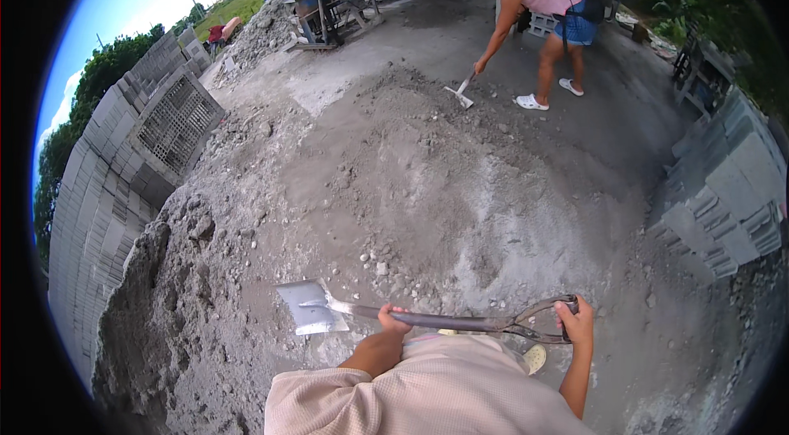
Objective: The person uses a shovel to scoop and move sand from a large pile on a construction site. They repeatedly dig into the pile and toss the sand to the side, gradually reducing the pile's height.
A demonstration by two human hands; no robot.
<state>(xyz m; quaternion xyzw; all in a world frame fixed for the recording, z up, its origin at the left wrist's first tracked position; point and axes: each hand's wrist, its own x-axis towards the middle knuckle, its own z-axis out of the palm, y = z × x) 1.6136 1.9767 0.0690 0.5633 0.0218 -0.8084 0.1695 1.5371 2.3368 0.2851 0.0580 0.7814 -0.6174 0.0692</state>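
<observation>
A shovel (448,321) lies across the front of my body, its flat metal blade (311,309) pointing left above the grey ground. My left hand (394,318) is closed round the shaft not far from the blade. At the other end, my right hand (577,321) grips the D-shaped handle. The blade carries no visible load. Ahead of me spreads a low heap of grey sand and gravel (394,147), with a paler powdery patch (526,221) on its right side. Small stones (381,268) lie just beyond the shovel.
At the far right a co-worker (555,0) bends over, working the heap's edge with a second shovel (462,95). Stacked concrete blocks stand left (99,180) and right (731,188). A mesh screen (177,123) leans on the left stack. A rough gravel mound (164,295) rises at near left.
</observation>
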